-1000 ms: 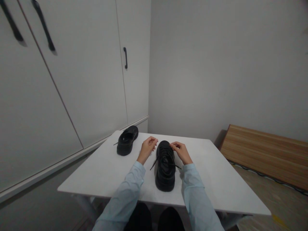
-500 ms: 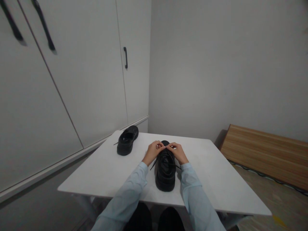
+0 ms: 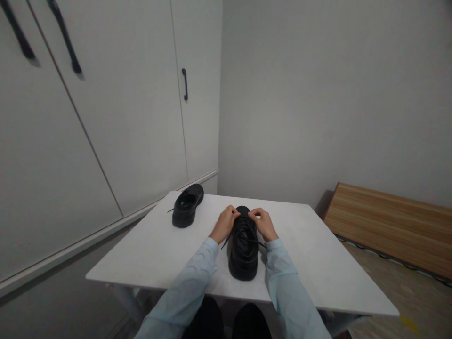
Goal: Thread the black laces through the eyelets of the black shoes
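Observation:
A black lace-up shoe (image 3: 243,268) stands on the white table (image 3: 148,259) in front of me, its toe pointing away. My left hand (image 3: 227,222) is at the left side of the shoe's front, thumb and fingers pinched together on the shoelace (image 3: 244,226) near the toe. On the opposite side my right hand (image 3: 262,222) pinches the lace in the same way. The bit of lace between the fingertips is too small to see clearly. Loose lace ends stick out left and right beside the shoe's opening.
A second black shoe (image 3: 187,207) stands at the table's far left, with a lace end sticking out. White cupboards (image 3: 141,117) with black handles line the left side. A wood-grain board (image 3: 384,226) is beyond the table on the right.
My hands have parted: the fingertips met over the shoe's front before, and now a small gap lies between them. Both shoes stay in place.

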The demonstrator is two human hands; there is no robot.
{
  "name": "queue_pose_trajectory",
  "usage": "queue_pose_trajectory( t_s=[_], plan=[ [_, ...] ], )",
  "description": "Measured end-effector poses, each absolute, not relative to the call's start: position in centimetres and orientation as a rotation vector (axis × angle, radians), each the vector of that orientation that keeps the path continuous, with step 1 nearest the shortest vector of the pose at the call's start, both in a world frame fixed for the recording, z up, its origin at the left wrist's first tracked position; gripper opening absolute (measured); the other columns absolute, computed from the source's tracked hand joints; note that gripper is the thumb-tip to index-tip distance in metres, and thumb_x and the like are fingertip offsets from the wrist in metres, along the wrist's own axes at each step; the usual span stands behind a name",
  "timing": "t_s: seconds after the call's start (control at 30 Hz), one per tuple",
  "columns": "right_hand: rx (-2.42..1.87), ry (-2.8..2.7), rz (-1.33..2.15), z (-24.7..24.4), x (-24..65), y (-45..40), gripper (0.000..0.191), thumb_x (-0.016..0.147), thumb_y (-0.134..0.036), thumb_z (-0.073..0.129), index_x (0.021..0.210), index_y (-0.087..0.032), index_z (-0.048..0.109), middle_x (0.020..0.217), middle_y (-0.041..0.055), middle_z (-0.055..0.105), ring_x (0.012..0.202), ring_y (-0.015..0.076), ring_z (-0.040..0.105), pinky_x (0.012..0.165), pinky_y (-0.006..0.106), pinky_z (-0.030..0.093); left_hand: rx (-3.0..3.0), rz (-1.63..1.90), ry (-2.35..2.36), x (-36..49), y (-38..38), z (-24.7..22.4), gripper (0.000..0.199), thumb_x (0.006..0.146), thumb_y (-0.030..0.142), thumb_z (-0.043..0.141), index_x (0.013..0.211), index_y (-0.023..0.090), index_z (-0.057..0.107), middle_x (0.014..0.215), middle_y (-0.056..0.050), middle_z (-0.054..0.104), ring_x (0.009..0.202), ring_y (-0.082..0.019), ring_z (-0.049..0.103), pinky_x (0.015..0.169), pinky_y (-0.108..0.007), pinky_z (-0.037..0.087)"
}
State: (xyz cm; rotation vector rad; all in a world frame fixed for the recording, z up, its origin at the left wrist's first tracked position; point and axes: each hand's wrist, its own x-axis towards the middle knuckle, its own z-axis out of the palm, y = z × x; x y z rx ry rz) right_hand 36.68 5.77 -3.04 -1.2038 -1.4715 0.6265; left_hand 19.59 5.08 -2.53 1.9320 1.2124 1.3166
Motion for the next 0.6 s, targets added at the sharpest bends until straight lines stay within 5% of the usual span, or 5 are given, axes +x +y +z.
queue_pose_trajectory(
  t_s=[0.6],
  plan=[
    [-1.302, -1.448, 0.614, -3.30, 37.58, 5.87, 0.019, 0.065, -0.036, 0.066, 0.058, -0.019, 0.060, 0.067, 0.0040, 0.063, 0.071, 0.0198, 0.056, 0.072, 0.034, 0.045, 1.822, 1.170, 1.295, 19.16, 5.19, -2.60, 0.013, 0.083, 0.021, 0.045, 0.070, 0.018, 0.045, 0.059, 0.004, 0.048, 0.053, -0.011, 0.047, 0.052, -0.022, 0.037]
  ],
)
